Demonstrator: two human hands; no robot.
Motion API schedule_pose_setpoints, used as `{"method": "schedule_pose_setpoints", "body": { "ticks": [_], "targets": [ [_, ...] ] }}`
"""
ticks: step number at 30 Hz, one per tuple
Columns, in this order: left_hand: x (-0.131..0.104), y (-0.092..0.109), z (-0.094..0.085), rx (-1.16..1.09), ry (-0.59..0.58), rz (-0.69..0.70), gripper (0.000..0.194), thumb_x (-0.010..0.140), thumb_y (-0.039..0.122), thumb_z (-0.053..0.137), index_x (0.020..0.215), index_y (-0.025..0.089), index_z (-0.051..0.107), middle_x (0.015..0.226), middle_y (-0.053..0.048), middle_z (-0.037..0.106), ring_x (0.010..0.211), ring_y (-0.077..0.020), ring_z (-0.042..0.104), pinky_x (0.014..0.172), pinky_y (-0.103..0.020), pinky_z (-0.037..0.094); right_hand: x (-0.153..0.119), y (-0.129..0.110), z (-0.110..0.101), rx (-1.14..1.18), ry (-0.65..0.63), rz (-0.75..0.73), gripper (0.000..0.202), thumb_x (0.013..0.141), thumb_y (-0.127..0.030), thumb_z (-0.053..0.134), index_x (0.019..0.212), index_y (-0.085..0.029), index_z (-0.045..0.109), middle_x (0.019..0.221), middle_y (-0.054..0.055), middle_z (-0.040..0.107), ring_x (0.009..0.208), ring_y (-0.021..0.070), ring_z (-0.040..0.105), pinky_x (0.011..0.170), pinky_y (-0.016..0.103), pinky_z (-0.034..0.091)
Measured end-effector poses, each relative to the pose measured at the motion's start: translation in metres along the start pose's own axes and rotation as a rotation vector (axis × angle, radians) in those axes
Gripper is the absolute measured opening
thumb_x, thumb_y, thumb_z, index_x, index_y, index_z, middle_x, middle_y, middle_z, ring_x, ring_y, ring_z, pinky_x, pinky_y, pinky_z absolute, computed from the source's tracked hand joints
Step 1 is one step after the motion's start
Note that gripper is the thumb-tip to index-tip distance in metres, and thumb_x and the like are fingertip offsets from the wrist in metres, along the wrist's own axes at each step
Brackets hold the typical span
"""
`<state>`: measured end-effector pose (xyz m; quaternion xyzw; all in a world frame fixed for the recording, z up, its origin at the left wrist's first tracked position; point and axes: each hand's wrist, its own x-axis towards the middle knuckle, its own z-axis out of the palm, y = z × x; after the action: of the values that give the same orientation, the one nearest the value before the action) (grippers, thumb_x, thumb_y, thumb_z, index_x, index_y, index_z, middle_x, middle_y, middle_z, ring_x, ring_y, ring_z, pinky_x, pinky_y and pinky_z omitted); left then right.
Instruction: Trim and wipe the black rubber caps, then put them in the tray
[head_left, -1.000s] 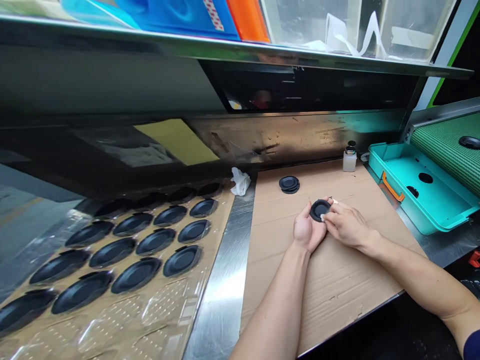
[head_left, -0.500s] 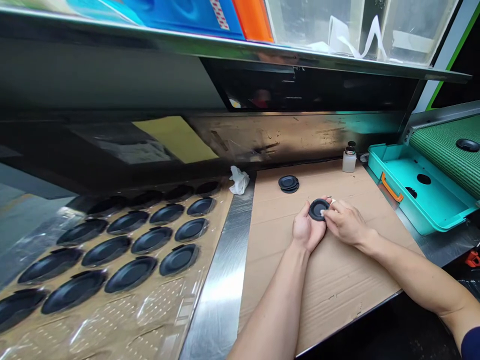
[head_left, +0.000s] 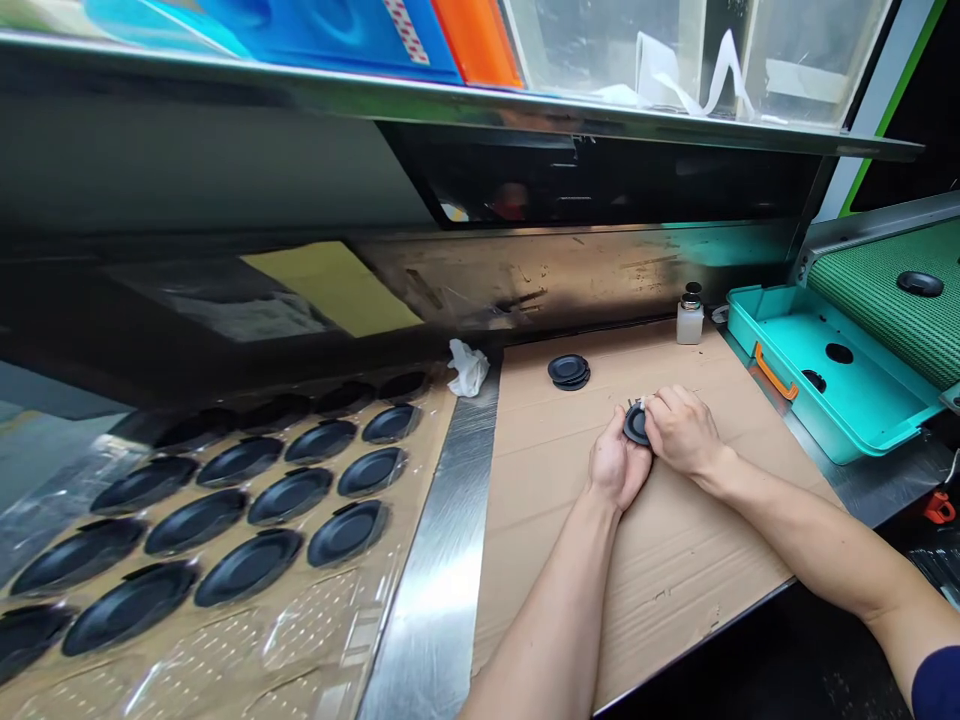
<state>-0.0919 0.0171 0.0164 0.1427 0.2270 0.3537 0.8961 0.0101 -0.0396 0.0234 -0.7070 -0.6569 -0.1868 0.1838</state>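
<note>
Above the cardboard sheet (head_left: 555, 520), my left hand (head_left: 618, 465) grips a round black dish-like part (head_left: 636, 424) by its edge, tilted with its ringed face toward me. My right hand (head_left: 684, 430) is closed at the part's right rim, and its fingers hide that side. A little white wipe (head_left: 642, 402) shows between the right fingertips and the rim; most of it is covered. Behind my hands, a small stack of similar black parts (head_left: 568, 371) lies on the cardboard.
At left, a clear plastic tray (head_left: 315, 610) holds rows of black parts. A crumpled white tissue (head_left: 469, 368) lies by the metal strip. A white pump bottle (head_left: 690, 318) stands at the back. On the right are a teal bin (head_left: 870, 400) and a green conveyor (head_left: 870, 275). A shelf edge (head_left: 480, 98) overhangs.
My right hand has shifted from the part's lower right face to its upper right rim. The part is turned more edge-on. The whole view has swung slightly right.
</note>
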Motion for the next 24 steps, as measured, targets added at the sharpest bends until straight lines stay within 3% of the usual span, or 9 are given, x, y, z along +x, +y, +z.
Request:
{"method": "schedule_pose_setpoints", "body": {
  "ticks": [5, 8, 14, 21, 24],
  "targets": [
    [-0.002, -0.003, 0.0, 0.035, -0.03, 0.004, 0.048, 0.11, 0.035, 0.036, 0.089, 0.014, 0.074, 0.093, -0.007, 0.076, 0.103, -0.0163, 0.071, 0.106, -0.028, 0.05, -0.002, -0.008, -0.003, 0.023, -0.01, -0.069, 0.019, 0.102, -0.019, 0.049, 0.093, -0.018, 0.066, 0.1, 0.01, 0.068, 0.093, 0.024, 0.053, 0.081, 0.035, 0.041],
    [0.0, -0.003, -0.003, 0.032, -0.05, 0.033, 0.048, 0.11, 0.036, 0.035, 0.091, 0.016, 0.074, 0.095, -0.005, 0.077, 0.101, -0.0151, 0.071, 0.107, -0.029, 0.051, 0.004, -0.006, -0.002, 0.003, -0.003, -0.04, 0.021, 0.103, -0.021, 0.047, 0.096, -0.018, 0.067, 0.098, 0.01, 0.068, 0.093, 0.0244, 0.053, 0.081, 0.036, 0.04],
    [0.002, -0.003, -0.006, 0.116, -0.044, 0.031, 0.048, 0.11, 0.038, 0.034, 0.103, 0.015, 0.075, 0.112, -0.01, 0.077, 0.118, -0.0202, 0.068, 0.108, -0.037, 0.052, -0.004, 0.008, -0.002, -0.026, -0.004, 0.06, 0.022, 0.104, -0.019, 0.047, 0.096, -0.017, 0.068, 0.096, 0.011, 0.067, 0.09, 0.0244, 0.054, 0.079, 0.036, 0.04],
    [0.003, -0.011, -0.008, 0.103, -0.04, 0.125, 0.037, 0.108, 0.028, 0.043, 0.097, 0.015, 0.075, 0.106, -0.007, 0.078, 0.109, -0.0138, 0.07, 0.109, -0.027, 0.049, 0.001, -0.001, -0.002, 0.041, 0.023, -0.026, 0.025, 0.105, -0.022, 0.045, 0.097, -0.018, 0.068, 0.099, 0.009, 0.069, 0.095, 0.0236, 0.055, 0.083, 0.035, 0.041],
    [0.005, -0.009, -0.01, 0.124, -0.03, 0.119, 0.039, 0.109, 0.031, 0.041, 0.102, 0.013, 0.075, 0.11, -0.01, 0.078, 0.113, -0.0171, 0.071, 0.109, -0.033, 0.051, 0.002, 0.005, -0.002, 0.01, 0.003, 0.02, 0.025, 0.105, -0.022, 0.045, 0.096, -0.018, 0.068, 0.097, 0.009, 0.069, 0.092, 0.0239, 0.055, 0.08, 0.036, 0.041]
  ]
}}
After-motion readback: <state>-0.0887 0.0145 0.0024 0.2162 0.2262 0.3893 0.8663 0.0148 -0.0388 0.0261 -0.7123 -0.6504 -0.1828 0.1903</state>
